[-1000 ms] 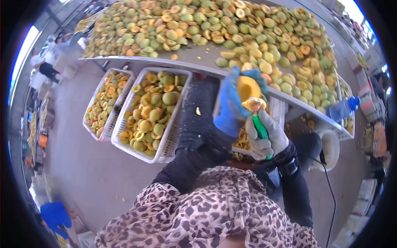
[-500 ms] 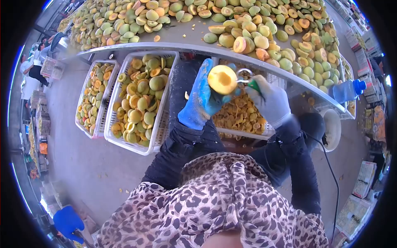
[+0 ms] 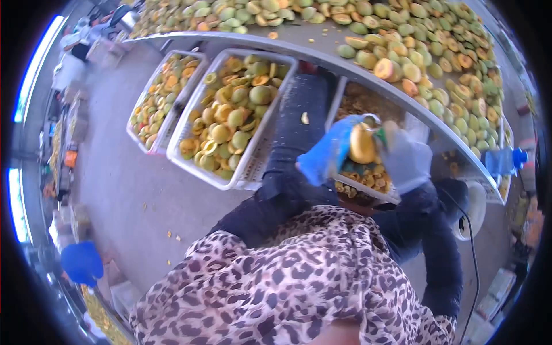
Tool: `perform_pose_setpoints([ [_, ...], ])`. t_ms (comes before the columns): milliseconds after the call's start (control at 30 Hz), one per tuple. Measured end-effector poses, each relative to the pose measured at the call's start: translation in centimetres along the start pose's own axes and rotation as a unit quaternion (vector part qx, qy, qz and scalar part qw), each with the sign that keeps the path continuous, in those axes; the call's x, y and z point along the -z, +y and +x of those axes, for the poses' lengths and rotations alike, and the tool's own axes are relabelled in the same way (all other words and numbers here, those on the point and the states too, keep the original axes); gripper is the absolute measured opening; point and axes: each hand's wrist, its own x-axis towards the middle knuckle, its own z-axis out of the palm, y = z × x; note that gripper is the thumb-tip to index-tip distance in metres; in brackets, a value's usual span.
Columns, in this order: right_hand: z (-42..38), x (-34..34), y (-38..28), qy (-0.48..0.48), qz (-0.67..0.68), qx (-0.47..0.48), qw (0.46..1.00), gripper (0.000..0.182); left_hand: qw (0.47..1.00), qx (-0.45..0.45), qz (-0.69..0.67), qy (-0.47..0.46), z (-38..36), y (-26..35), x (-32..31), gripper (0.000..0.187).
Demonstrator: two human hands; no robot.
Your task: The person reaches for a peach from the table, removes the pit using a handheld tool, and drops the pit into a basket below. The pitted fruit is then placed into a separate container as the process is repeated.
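Note:
My left hand (image 3: pixel 328 154), in a blue glove, is closed around a yellow peach half (image 3: pixel 362 144). My right hand (image 3: pixel 407 160), in a pale glove, grips a pitting tool with a green handle (image 3: pixel 380 135) and a metal loop (image 3: pixel 371 119). The loop sits at the far edge of the peach half; whether it cuts into the flesh cannot be made out. Both hands are smeared by motion. Below them stands a crate (image 3: pixel 368 194) holding brownish scraps and yellow fruit pieces.
A metal-edged table (image 3: pixel 322 56) piled with peach halves (image 3: pixel 402 63) spans the front. Two white crates of peach halves (image 3: pixel 230 184) (image 3: pixel 138 144) stand on the left. A blue bottle (image 3: pixel 500 162), a white bucket (image 3: pixel 472 213) and a cable (image 3: pixel 472 253) are on the right.
The view has turned, so the scene sits lower and further right. The peach half has tipped from its cut face showing towards me to a side view, with the tool loop at its far edge.

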Motion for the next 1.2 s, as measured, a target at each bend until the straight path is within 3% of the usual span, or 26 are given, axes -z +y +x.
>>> perform_pose_setpoints([
  [67, -0.3, -1.6, -0.9, 0.021, -0.039, -0.015, 0.999, 0.022, 0.988, -0.076, 0.124, -0.058, 0.1, -0.1, 1.6, 0.031],
  [133, -0.1, -4.1, -0.6, -0.019, -0.073, -0.095, 0.993, 0.021, 0.993, 0.01, 0.115, -0.006, 0.0, -2.1, 4.9, 0.043],
  [200, 0.6, -4.0, -0.3, -0.025, -0.033, -0.112, 0.993, 0.023, 0.989, 0.138, -0.003, 0.055, -0.7, 0.7, 3.6, 0.047],
  [267, 0.9, -3.8, 0.2, -0.034, 0.021, -0.118, 0.992, 0.025, 0.991, 0.061, -0.086, 0.084, -1.0, 2.1, 5.4, 0.05],
  [333, 1.3, -2.8, 2.0, -0.013, 0.112, -0.188, 0.976, 0.029, 0.969, -0.083, 0.042, 0.231, -1.8, 5.0, 8.2, 0.05],
  [367, 1.5, -2.0, 3.2, -0.029, 0.074, -0.229, 0.97, 0.03, 0.866, -0.212, 0.313, 0.326, -1.9, 4.7, 15.2, 0.045],
  [400, 1.2, -2.7, 5.6, 0.083, 0.037, -0.178, 0.98, 0.026, 0.668, -0.319, 0.548, 0.389, -1.4, 3.6, 21.0, 0.04],
  [433, 1.8, -2.1, 7.1, 0.051, 0.069, -0.237, 0.968, 0.028, 0.668, -0.322, 0.548, 0.388, -0.6, 4.1, 20.2, 0.04],
  [467, 2.9, -1.5, 8.1, 0.019, 0.101, -0.295, 0.95, 0.029, 0.624, -0.353, 0.595, 0.363, 0.3, 4.7, 19.2, 0.034],
  [567, 7.7, -2.4, 11.0, 0.053, 0.113, -0.25, 0.96, 0.033, 0.475, -0.428, 0.714, 0.284, 2.7, 6.1, 13.3, 0.032],
  [633, 11.2, -5.0, 12.7, -0.021, 0.068, -0.213, 0.974, 0.035, 0.761, -0.377, 0.489, 0.199, 5.2, 5.2, 6.2, 0.03],
  [667, 12.6, -6.0, 13.0, -0.071, 0.045, -0.196, 0.977, 0.036, 0.937, -0.242, 0.169, 0.188, 7.0, 4.1, 5.3, 0.032],
  [733, 14.0, -7.7, 13.3, -0.082, 0.026, -0.183, 0.979, 0.037, 0.968, -0.188, 0.145, 0.086, 8.2, 3.6, 2.2, 0.037],
  [800, 15.0, -7.1, 13.7, -0.091, 0.003, -0.17, 0.981, 0.038, 0.99, -0.138, 0.034, 0.023, 9.4, 2.4, 1.0, 0.038],
  [833, 14.5, -5.7, 12.7, -0.022, 0.033, -0.186, 0.982, 0.039, 0.989, -0.141, 0.032, 0.02, 10.3, 2.0, 0.6, 0.038],
  [900, 13.0, -3.0, 9.1, 0.061, 0.072, -0.178, 0.979, 0.04, 0.967, -0.034, -0.253, 0.009, 11.3, 1.0, 0.0, 0.035],
  [933, 11.7, -1.9, 6.6, 0.078, 0.081, -0.162, 0.98, 0.039, 0.967, -0.028, -0.252, 0.019, 11.4, 0.2, -0.3, 0.035],
  [967, 9.9, -1.3, 4.3, 0.083, 0.136, -0.108, 0.981, 0.038, 0.986, -0.147, -0.069, 0.03, 12.0, -0.1, -0.7, 0.037],
  [1000, 8.4, -0.8, 2.7, 0.089, 0.187, -0.052, 0.977, 0.037, 0.958, -0.261, 0.115, 0.037, 12.3, -0.2, -0.9, 0.038],
  [1033, 7.2, -0.5, 2.1, 0.086, 0.19, -0.053, 0.977, 0.037, 0.947, -0.181, -0.26, -0.057, 11.6, -0.2, -0.8, 0.036],
  [1067, 5.9, -0.3, 1.6, 0.118, 0.265, -0.072, 0.954, 0.038, 0.948, -0.178, -0.26, -0.049, 11.1, -0.2, -0.8, 0.036],
  [1100, 4.8, 0.0, 1.3, 0.15, 0.337, -0.089, 0.925, 0.038, 0.955, -0.294, 0.023, 0.015, 11.1, 0.0, -0.7, 0.036],
  [1133, 4.0, 1.1, 1.2, 0.13, 0.319, -0.116, 0.932, 0.033, 0.87, -0.379, 0.308, 0.074, 10.5, 1.0, -1.2, 0.035],
  [1200, 2.8, 2.2, 1.2, 0.087, 0.321, -0.094, 0.938, 0.026, 0.851, -0.401, 0.334, 0.067, 8.7, 2.0, -1.9, 0.042],
])
